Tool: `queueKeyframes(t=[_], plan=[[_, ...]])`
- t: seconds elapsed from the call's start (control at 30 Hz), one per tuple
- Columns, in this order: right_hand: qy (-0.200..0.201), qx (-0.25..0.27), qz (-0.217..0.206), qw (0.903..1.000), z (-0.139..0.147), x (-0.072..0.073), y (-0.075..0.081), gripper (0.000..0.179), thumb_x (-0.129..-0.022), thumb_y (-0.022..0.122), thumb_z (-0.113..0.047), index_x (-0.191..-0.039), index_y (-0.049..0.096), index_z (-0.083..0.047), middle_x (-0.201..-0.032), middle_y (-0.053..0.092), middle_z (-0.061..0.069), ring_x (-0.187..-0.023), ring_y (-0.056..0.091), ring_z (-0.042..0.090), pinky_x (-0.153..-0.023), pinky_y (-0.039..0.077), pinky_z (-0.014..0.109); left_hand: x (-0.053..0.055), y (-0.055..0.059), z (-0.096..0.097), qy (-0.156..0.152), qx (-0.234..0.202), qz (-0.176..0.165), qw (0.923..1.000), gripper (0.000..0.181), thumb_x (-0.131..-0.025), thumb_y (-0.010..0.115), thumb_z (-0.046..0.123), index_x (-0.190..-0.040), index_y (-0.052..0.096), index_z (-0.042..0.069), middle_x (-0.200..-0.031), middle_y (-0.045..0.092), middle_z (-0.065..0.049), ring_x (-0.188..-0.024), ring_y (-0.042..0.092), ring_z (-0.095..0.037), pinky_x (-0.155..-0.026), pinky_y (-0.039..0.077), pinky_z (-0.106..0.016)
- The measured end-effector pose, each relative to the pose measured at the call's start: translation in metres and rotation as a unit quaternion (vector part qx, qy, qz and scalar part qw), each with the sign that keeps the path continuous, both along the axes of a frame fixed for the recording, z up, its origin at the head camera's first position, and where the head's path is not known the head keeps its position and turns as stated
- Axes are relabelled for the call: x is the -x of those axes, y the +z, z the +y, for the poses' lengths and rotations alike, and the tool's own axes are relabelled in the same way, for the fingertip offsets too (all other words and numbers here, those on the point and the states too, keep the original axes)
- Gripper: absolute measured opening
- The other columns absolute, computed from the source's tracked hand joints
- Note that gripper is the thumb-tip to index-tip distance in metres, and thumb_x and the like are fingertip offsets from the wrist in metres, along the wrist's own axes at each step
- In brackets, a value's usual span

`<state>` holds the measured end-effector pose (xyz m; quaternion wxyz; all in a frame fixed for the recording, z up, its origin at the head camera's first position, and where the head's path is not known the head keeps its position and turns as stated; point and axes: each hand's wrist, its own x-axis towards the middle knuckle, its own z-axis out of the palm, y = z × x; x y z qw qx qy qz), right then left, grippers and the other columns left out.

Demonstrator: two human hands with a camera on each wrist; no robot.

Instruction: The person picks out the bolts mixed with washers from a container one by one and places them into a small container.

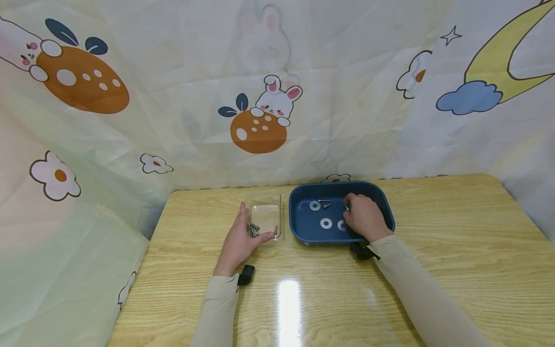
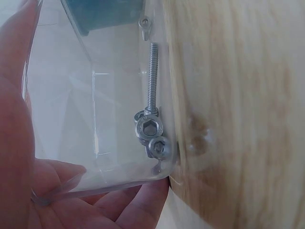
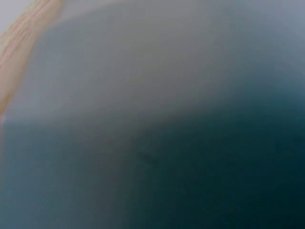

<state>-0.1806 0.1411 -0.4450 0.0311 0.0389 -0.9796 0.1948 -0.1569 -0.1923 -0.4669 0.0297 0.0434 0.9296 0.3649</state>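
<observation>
A clear plastic box [image 1: 265, 208] stands on the table, and my left hand [image 1: 240, 242] holds it by its left and near sides, thumb across the front. Inside lie several socket-head bolts [image 2: 149, 127], bunched at one end, with a smaller one [image 2: 145, 25] apart. To the right is a blue tray [image 1: 295, 212]. My right hand [image 1: 366, 216] reaches into it with curled fingers and seems to pinch a small metal screw [image 1: 347, 207], mostly hidden. Flat washers [image 1: 326, 223] and small screws [image 1: 327, 206] lie on the tray floor. The right wrist view is blurred, filled by the blue tray wall [image 3: 214, 176].
The wooden table [image 1: 321, 299] extends in front of and beyond both containers. Behind its far edge hangs a printed cloth [image 1: 338, 120], which also falls along the left side. A black wrist camera [image 1: 360, 251] sits close against the tray's near rim.
</observation>
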Motion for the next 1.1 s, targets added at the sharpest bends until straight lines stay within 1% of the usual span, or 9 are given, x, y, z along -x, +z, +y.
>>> queueKeyframes(t=[0.1, 0.2, 0.43, 0.77, 1.1], plan=[[0.004, 0.005, 0.011, 0.9999, 0.000, -0.001, 0.001, 0.021, -0.081, 0.060, -0.007, -0.100, 0.063, 0.001, -0.082, 0.060, 0.014, -0.071, 0.056, 0.027, -0.066, 0.048, 0.044, 0.000, 0.001, 0.000, -0.001, -0.001, -0.003, 1.0000, 0.123, -0.066, 0.073, 0.060, -0.148, -0.011, 0.025, -0.149, 0.028, -0.010, -0.132, 0.033, -0.029, -0.104, 0.030, -0.048], [0.007, 0.008, 0.024, 0.9996, -0.001, -0.002, 0.002, 0.020, -0.081, 0.060, -0.008, -0.099, 0.063, 0.000, -0.081, 0.059, 0.012, -0.069, 0.055, 0.025, -0.064, 0.048, 0.042, -0.001, 0.001, 0.000, -0.003, 0.001, -0.005, 1.0000, 0.123, -0.066, 0.072, 0.062, -0.148, -0.011, 0.025, -0.149, 0.028, -0.011, -0.132, 0.033, -0.029, -0.104, 0.030, -0.048], [0.012, 0.023, 0.052, 0.9983, -0.006, -0.006, 0.008, 0.019, -0.081, 0.061, -0.008, -0.098, 0.063, -0.001, -0.079, 0.058, 0.010, -0.068, 0.053, 0.023, -0.062, 0.046, 0.039, -0.002, 0.001, -0.001, 0.001, 0.001, -0.008, 1.0000, 0.122, -0.066, 0.072, 0.063, -0.148, -0.011, 0.025, -0.148, 0.029, -0.011, -0.130, 0.036, -0.029, -0.103, 0.032, -0.048], [0.023, 0.040, 0.070, 0.9965, -0.013, -0.010, 0.016, 0.020, -0.080, 0.060, -0.006, -0.100, 0.063, -0.001, -0.081, 0.058, 0.009, -0.069, 0.053, 0.022, -0.062, 0.046, 0.039, -0.002, 0.000, -0.001, 0.004, -0.002, -0.010, 0.9999, 0.121, -0.067, 0.072, 0.061, -0.147, -0.011, 0.028, -0.148, 0.029, -0.012, -0.130, 0.036, -0.030, -0.102, 0.032, -0.049], [0.032, 0.046, 0.075, 0.9957, -0.024, -0.014, 0.018, 0.019, -0.081, 0.063, -0.008, -0.099, 0.064, -0.003, -0.080, 0.057, 0.008, -0.067, 0.051, 0.020, -0.060, 0.045, 0.035, -0.001, 0.001, 0.000, 0.002, -0.003, -0.006, 1.0000, 0.121, -0.067, 0.073, 0.060, -0.148, -0.011, 0.026, -0.148, 0.029, -0.011, -0.129, 0.038, -0.029, -0.102, 0.033, -0.048]])
